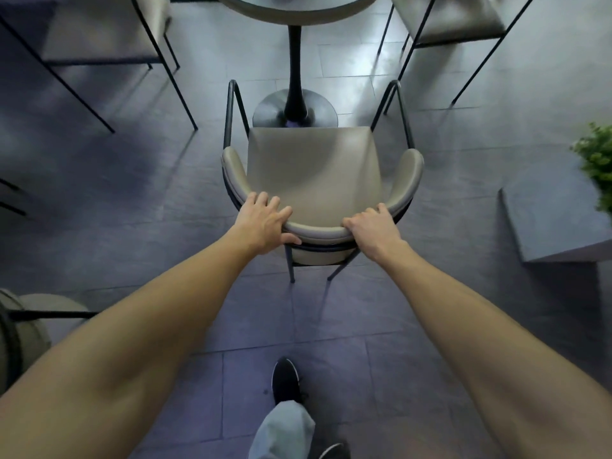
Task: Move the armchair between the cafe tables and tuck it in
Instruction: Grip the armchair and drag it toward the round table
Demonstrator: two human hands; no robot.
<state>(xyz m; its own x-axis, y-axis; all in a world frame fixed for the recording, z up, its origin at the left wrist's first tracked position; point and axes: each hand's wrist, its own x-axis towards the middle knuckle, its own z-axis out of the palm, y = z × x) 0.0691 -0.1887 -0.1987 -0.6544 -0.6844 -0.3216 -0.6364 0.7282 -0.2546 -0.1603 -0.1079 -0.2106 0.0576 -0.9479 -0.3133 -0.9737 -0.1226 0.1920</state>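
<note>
A beige padded armchair [314, 173] with a black metal frame stands in front of me, its seat facing a round cafe table [291, 9] at the top of the view. The table's black pedestal base [294, 111] sits just beyond the seat's front edge. My left hand [265, 221] grips the curved backrest on its left side, fingers over the top and thumb behind. My right hand [372, 226] grips the backrest on its right side with curled fingers.
Two more chairs flank the table, one at top left [99, 31] and one at top right [457, 21]. Another beige chair [29, 326] sits at my lower left. A grey planter block [549, 220] with a green plant [596, 157] stands on the right. My shoe [285, 380] is on the grey tiled floor.
</note>
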